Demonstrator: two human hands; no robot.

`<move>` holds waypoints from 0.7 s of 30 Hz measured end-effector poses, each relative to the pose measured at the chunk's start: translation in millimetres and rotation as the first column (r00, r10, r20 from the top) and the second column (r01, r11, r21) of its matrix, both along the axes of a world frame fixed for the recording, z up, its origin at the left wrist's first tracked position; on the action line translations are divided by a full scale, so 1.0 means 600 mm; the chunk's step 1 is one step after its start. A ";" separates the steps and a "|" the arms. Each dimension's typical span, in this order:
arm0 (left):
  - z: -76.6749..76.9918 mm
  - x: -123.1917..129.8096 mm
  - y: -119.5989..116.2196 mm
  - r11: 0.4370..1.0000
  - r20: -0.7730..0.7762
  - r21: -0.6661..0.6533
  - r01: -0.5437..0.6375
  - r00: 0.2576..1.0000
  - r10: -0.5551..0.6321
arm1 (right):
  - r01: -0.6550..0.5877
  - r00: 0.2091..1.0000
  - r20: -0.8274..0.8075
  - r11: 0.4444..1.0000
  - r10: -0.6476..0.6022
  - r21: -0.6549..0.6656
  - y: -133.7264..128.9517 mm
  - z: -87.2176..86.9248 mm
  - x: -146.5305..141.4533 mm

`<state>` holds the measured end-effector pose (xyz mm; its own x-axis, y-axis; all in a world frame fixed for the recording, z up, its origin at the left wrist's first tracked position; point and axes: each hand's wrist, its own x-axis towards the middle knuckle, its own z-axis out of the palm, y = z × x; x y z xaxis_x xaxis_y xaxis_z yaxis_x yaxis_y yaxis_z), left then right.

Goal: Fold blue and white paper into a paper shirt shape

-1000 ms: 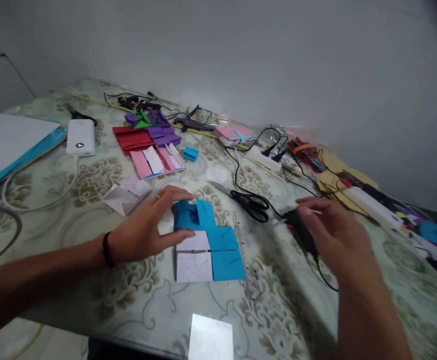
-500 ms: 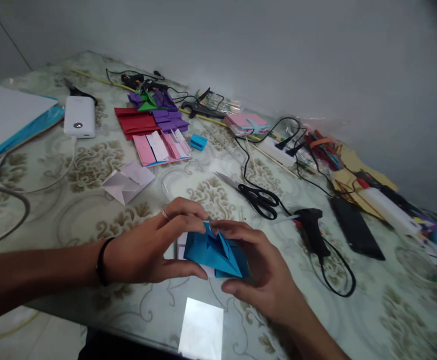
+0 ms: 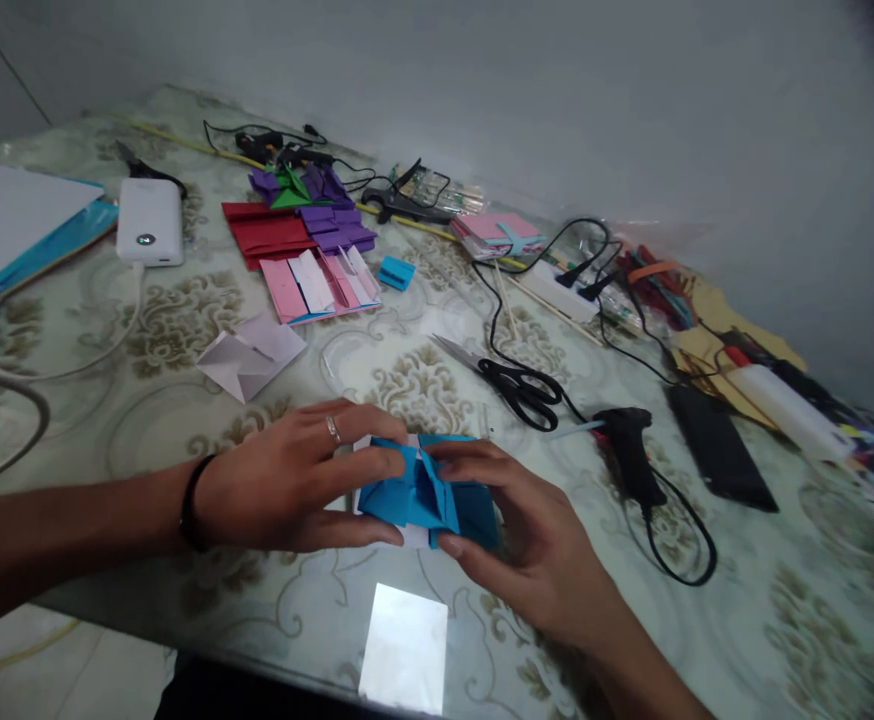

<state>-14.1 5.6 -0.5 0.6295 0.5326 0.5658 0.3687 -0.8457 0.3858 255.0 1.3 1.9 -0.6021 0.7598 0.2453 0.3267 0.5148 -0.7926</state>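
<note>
A folded blue paper piece (image 3: 426,495) lies on the table in front of me, with raised flaps along its middle and a white paper layer showing under its left part. My left hand (image 3: 294,480), with a ring and a black wristband, grips its left side, fingers on top and thumb along the near edge. From the right, my right hand (image 3: 523,515) holds the other side, fingertips at the raised flap and thumb by the near edge. Beyond my left hand lies a folded pale paper piece (image 3: 251,356).
Black-handled scissors (image 3: 516,385), a black glue gun (image 3: 628,460) and a dark phone (image 3: 720,445) lie to the right. Folded red paper (image 3: 264,235), pink pieces (image 3: 287,285) and a white power bank (image 3: 150,222) sit farther back. Cords trail from a power strip (image 3: 557,292).
The blue paper's raised fold has been pressed flatter and sits lower and squarer. My left fingers have moved down onto its top, and my right thumb now touches its near edge.
</note>
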 end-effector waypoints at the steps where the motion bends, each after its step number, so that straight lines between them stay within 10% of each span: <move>1: 0.003 0.000 -0.001 1.000 -0.021 0.028 0.005 1.000 -0.004 | -0.013 1.000 0.019 1.000 0.013 0.013 0.000 0.005 0.000; 21: 0.001 0.015 -0.029 0.999 -0.218 0.028 0.040 0.975 -0.033 | -0.201 0.934 0.327 0.969 0.145 0.142 -0.008 0.021 0.011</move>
<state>-5.3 -12.0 0.2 0.7582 0.4904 0.4297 0.4093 -0.8710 0.2718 261.6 -3.4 14.4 -0.7874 0.6004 0.1398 0.4370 0.7035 -0.5604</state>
